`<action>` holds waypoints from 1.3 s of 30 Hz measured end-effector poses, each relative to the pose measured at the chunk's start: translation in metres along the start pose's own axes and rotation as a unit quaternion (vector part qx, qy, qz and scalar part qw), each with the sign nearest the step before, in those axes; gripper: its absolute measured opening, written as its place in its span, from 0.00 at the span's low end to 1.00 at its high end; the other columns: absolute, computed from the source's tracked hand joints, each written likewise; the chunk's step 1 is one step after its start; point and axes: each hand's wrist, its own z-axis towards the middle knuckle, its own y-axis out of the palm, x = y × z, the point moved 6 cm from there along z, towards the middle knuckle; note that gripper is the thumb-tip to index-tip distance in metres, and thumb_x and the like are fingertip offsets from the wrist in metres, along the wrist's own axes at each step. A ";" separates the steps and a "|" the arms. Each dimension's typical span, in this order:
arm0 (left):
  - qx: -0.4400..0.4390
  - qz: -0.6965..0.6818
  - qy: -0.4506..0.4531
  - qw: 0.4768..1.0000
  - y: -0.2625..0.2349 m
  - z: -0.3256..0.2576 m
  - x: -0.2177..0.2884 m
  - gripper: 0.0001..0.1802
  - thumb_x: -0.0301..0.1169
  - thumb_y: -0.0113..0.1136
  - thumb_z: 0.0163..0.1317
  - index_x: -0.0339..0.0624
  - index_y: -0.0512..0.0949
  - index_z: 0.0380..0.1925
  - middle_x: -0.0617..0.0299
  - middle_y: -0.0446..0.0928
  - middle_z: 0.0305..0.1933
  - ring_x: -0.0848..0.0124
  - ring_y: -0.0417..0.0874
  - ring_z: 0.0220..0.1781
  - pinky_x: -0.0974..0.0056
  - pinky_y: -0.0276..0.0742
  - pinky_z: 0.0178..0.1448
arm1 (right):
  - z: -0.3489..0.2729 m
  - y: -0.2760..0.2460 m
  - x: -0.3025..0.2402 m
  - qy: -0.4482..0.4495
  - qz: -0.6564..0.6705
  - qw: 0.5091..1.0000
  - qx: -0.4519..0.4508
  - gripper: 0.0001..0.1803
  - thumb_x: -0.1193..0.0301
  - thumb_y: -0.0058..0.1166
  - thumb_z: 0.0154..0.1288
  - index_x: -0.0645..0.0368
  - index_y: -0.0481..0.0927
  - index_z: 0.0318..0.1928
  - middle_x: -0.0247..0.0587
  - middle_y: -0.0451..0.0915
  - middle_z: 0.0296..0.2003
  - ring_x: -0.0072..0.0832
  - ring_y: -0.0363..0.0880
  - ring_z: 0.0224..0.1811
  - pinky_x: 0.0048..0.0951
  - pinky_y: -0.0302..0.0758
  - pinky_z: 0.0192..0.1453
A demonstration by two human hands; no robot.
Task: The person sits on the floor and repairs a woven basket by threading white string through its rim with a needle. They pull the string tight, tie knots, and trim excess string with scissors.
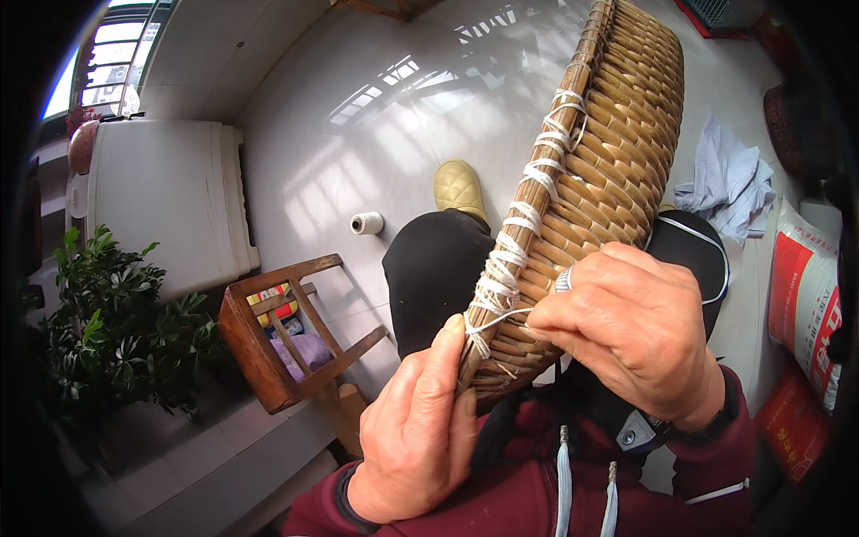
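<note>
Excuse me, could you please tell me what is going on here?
A person's left hand grips the rim of a woven basket, while the right hand pinches a white cord that runs to the rim. White loops already wrap part of the rim, bunched near the hands and more spaced farther up; beyond them it shows no white cord. A white spool sits on the floor.

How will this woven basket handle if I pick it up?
The woven basket should stay fairly stiff, given its tight weave and thick, rod-like rim. It's probably light for its size, looking like plaited plant fibre. The white cord might snag, since one loop stands off the rim.
</note>
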 end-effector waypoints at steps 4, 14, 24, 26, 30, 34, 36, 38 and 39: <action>0.019 0.011 -0.010 1.000 -0.001 -0.001 -0.001 0.33 0.15 0.61 0.49 0.30 0.71 0.61 0.50 0.79 0.39 0.59 0.82 0.33 0.62 0.80 0.38 | 0.001 0.005 -0.004 -0.003 -0.030 0.999 -0.010 0.13 0.76 0.70 0.41 0.56 0.83 0.31 0.34 0.73 0.24 0.31 0.75 0.25 0.29 0.73 0.28; 0.065 0.021 -0.015 0.998 0.003 -0.005 0.000 0.30 0.18 0.63 0.49 0.31 0.75 0.57 0.57 0.78 0.35 0.67 0.81 0.29 0.67 0.78 0.31 | 0.076 -0.031 -0.015 -0.109 -0.137 0.984 -0.031 0.18 0.60 0.70 0.50 0.59 0.81 0.35 0.40 0.78 0.36 0.34 0.78 0.41 0.36 0.74 0.48; 0.083 0.053 -0.016 0.995 0.006 -0.002 0.007 0.28 0.17 0.64 0.47 0.30 0.77 0.53 0.59 0.77 0.31 0.71 0.79 0.26 0.70 0.74 0.26 | 0.062 0.109 0.047 0.247 0.108 0.419 -0.867 0.20 0.59 0.53 0.71 0.67 0.83 0.38 0.34 0.83 0.24 0.22 0.78 0.24 0.26 0.76 0.30; 0.095 0.029 -0.045 0.994 0.014 0.004 0.006 0.21 0.30 0.59 0.54 0.36 0.75 0.48 0.61 0.72 0.27 0.69 0.75 0.23 0.65 0.71 0.24 | 0.051 0.110 0.050 0.337 0.182 0.350 -0.855 0.12 0.64 0.58 0.64 0.62 0.83 0.33 0.30 0.80 0.21 0.18 0.76 0.19 0.22 0.72 0.24; 0.079 0.072 -0.015 0.994 0.019 0.001 0.008 0.28 0.28 0.55 0.54 0.34 0.72 0.58 0.61 0.74 0.30 0.70 0.74 0.27 0.66 0.69 0.25 | 0.048 0.111 0.055 0.404 0.259 0.322 -0.816 0.12 0.65 0.59 0.65 0.62 0.82 0.33 0.32 0.80 0.21 0.20 0.76 0.18 0.23 0.75 0.22; 0.113 0.067 -0.005 0.991 0.022 -0.001 0.003 0.26 0.28 0.54 0.55 0.34 0.73 0.56 0.62 0.74 0.31 0.70 0.74 0.26 0.67 0.68 0.25 | 0.055 0.125 0.051 0.314 0.177 0.417 -0.834 0.12 0.65 0.59 0.66 0.64 0.82 0.33 0.31 0.81 0.23 0.20 0.78 0.23 0.23 0.75 0.29; 0.134 0.056 -0.011 0.989 0.022 -0.002 0.003 0.25 0.28 0.54 0.55 0.35 0.74 0.55 0.62 0.74 0.30 0.70 0.74 0.26 0.67 0.68 0.25 | 0.085 0.136 0.042 0.229 0.178 0.604 -0.743 0.13 0.63 0.58 0.67 0.61 0.83 0.33 0.32 0.82 0.28 0.19 0.77 0.29 0.24 0.73 0.35; 0.113 0.028 -0.039 0.992 0.023 -0.002 0.004 0.23 0.28 0.53 0.56 0.35 0.75 0.54 0.61 0.74 0.30 0.70 0.74 0.25 0.66 0.69 0.25 | 0.130 0.134 0.055 0.400 0.222 0.736 -0.499 0.15 0.61 0.55 0.72 0.61 0.78 0.34 0.34 0.83 0.31 0.11 0.65 0.20 0.14 0.63 0.24; 0.107 0.019 -0.042 0.993 0.022 -0.002 0.004 0.23 0.28 0.53 0.56 0.35 0.75 0.53 0.61 0.73 0.30 0.70 0.74 0.25 0.66 0.69 0.25 | 0.150 0.125 0.053 0.425 0.280 0.757 -0.409 0.14 0.61 0.52 0.74 0.60 0.76 0.38 0.39 0.84 0.32 0.10 0.61 0.17 0.11 0.57 0.19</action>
